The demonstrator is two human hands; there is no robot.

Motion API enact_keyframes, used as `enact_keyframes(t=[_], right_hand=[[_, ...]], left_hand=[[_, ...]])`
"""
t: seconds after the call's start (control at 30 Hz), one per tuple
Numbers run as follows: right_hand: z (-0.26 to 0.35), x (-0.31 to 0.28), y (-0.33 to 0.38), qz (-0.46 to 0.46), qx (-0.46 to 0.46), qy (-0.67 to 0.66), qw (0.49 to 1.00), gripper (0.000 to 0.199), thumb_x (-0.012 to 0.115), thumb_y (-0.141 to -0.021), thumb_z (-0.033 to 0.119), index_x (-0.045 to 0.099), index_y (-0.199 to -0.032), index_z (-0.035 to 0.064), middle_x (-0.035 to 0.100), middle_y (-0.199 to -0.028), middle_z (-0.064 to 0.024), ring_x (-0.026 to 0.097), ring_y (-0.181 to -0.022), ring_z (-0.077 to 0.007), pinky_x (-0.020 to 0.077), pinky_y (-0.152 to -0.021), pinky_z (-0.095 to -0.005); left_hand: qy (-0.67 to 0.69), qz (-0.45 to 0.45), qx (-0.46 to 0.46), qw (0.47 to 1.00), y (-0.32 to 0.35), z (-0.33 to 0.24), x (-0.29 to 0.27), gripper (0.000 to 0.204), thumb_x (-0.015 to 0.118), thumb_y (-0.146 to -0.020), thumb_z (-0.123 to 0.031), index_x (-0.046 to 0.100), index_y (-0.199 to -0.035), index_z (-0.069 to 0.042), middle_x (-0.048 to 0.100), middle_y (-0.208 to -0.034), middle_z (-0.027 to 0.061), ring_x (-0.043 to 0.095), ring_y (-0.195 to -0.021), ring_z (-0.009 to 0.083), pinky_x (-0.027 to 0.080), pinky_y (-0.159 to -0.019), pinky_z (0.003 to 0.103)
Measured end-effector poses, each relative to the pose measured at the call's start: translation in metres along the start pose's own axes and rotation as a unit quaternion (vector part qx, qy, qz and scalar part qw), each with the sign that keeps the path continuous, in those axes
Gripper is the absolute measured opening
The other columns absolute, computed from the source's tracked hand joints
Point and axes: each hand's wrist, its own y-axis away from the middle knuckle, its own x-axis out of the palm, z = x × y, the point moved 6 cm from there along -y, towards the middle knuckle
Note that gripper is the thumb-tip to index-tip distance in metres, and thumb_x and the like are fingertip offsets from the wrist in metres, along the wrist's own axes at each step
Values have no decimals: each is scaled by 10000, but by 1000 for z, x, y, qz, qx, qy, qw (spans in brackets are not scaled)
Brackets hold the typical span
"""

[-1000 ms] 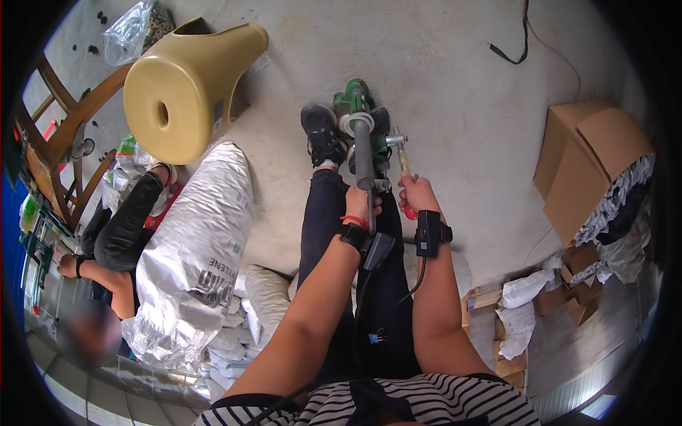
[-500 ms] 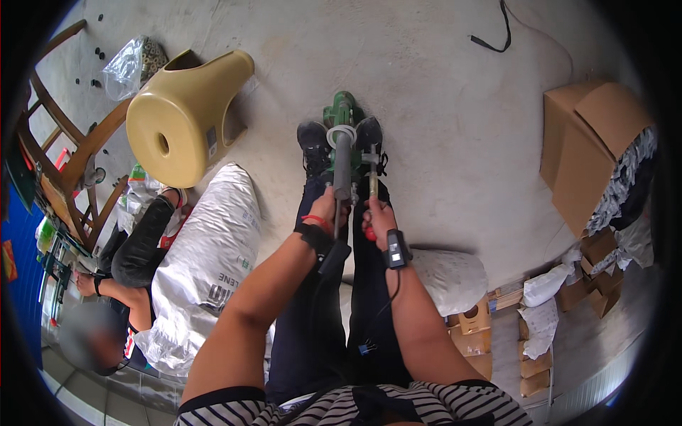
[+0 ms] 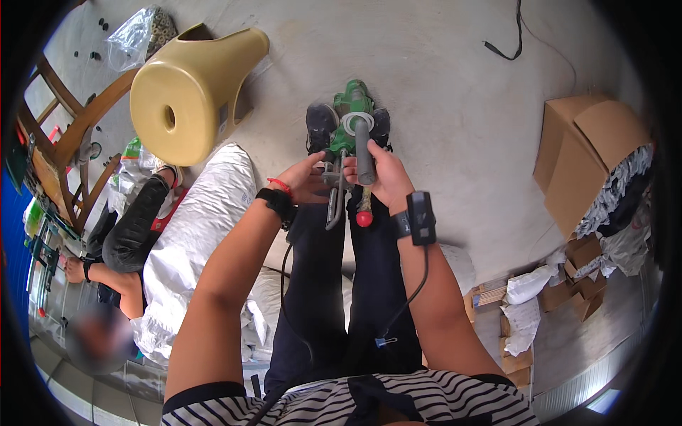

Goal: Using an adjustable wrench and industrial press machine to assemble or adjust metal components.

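Note:
A green cast-metal tool (image 3: 353, 99) stands in front of me at my shoes. It carries a grey round tube (image 3: 364, 153) with a white ring (image 3: 357, 123), a bent metal rod (image 3: 333, 213) and a lever ending in a red ball knob (image 3: 364, 218). My right hand (image 3: 387, 177) is closed about the grey tube, thumb along its right side and fingertips showing on its left. From the left, my left hand (image 3: 302, 179) grips the tool's metal side parts near the bent rod, its thumb on top and its other fingertips partly hidden.
A yellow plastic stool (image 3: 170, 106) lies tipped at the upper left, near a clear bag of metal rings (image 3: 145, 35). Beside my left leg is a large white sack (image 3: 202, 227). Another person's leg (image 3: 138, 224) shows beyond it. An open cardboard box (image 3: 575, 156) stands right.
My right hand has moved from the lever to the grey tube. My left hand has shifted up and left onto the tool's side. The tube and bent rod have changed position, and the red knob now shows clearly.

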Motion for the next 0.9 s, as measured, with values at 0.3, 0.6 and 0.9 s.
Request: enact_keyframes(t=[0.3,0.6,0.9], right_hand=[[-7,28,-43,89,209,-192,955,263,627,-878,252,509,-937,24,518,-674,-3,522,-542,-89,475,-464,-226],[19,20,-35,-24,199,263,944,236,644,-855,245,547,-734,67,535,-609,-11,508,-452,-98,468,-418,-248],[59,-11,-27,-106,-30,436,893,406,426,-945,312,556,-1089,-44,601,-703,-101,598,-564,-159,491,-506,-297]], left_hand=[[39,-12,147,988,-90,22,-9,272,401,-973,-303,464,-1134,-93,601,-947,98,607,-818,234,533,-660,422],[290,172,133,932,-109,66,69,398,391,-970,-413,504,-1140,-71,628,-956,81,636,-816,219,557,-753,394],[386,188,26,903,-111,74,72,472,374,-951,-494,533,-945,-49,608,-796,91,580,-597,227,545,-585,386]])
